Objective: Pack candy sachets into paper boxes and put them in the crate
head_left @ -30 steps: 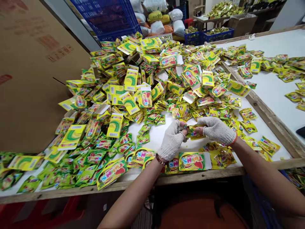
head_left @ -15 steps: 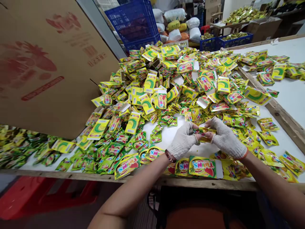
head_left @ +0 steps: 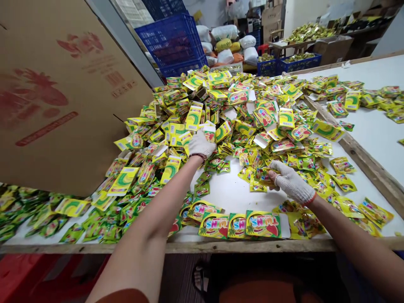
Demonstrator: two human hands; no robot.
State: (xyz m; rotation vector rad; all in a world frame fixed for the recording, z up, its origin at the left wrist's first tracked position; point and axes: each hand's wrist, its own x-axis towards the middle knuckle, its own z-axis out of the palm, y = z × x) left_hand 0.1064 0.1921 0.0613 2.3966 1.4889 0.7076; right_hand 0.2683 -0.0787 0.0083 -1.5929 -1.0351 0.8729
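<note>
Both of my hands wear white knit gloves with bare fingertips. My left hand [head_left: 201, 145] is stretched forward into the heap, its fingers closed around the lower end of a small yellow and green Twins candy box [head_left: 209, 133]; the fingertips are partly hidden. Over the white tabletop to the right, my right hand [head_left: 291, 181] pinches small yellow candy packets [head_left: 267, 175], and how many is hard to make out. Another yellow packet [head_left: 258, 186] lies just below them. Near the front edge, Twins boxes [head_left: 262, 224] lie in an overlapping row.
A large heap of boxes [head_left: 217, 86] fills the table's back. Green packets [head_left: 116, 214] spread along the left beneath a big cardboard carton [head_left: 63, 109]. A wooden strip [head_left: 362, 151] divides the table at right. Blue crates [head_left: 173, 40] and filled sacks [head_left: 225, 57] stand behind.
My left hand has left the packets it held together with my right and moved forward-left to a box in the heap. My right hand keeps its hold. The view has shifted slightly.
</note>
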